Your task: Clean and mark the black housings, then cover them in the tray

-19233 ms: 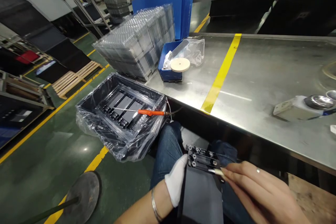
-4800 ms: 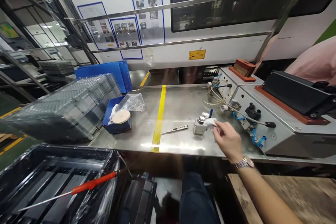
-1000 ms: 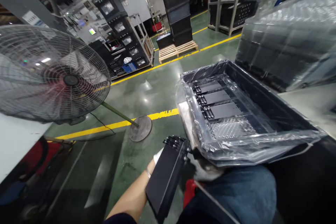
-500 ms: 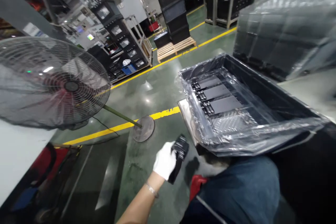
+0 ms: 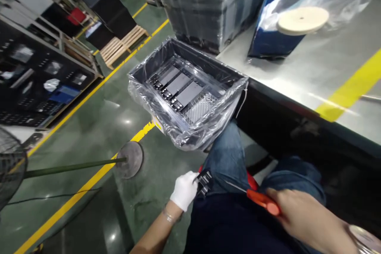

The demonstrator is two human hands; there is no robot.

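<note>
My left hand (image 5: pixel 183 190), in a white glove, grips a small black part (image 5: pixel 205 182) with slots or ribs in it, just left of my knees. Bare and closed, my right hand (image 5: pixel 303 212) holds an orange-handled tool (image 5: pixel 258 198). Its thin metal shaft or blade points left toward the black part, and the two are apart. Beyond my knee stands a dark crate (image 5: pixel 229 83) lined with clear plastic film. Several flat black parts (image 5: pixel 178 87) lie side by side in it, next to a sheet of bubble wrap (image 5: pixel 199 109).
A fan's round base (image 5: pixel 130 159) and pole stand on the floor to the left. Film-wrapped stacks (image 5: pixel 196 12) rise behind the crate. A blue bin (image 5: pixel 276 43) and a pale round disc (image 5: pixel 303 20) are at the upper right. A black edge (image 5: pixel 297 115) runs along my right.
My view has swung to the right and down. The right hand with the orange-handled tool has come into sight. The left hand has brought the black part close to my knee.
</note>
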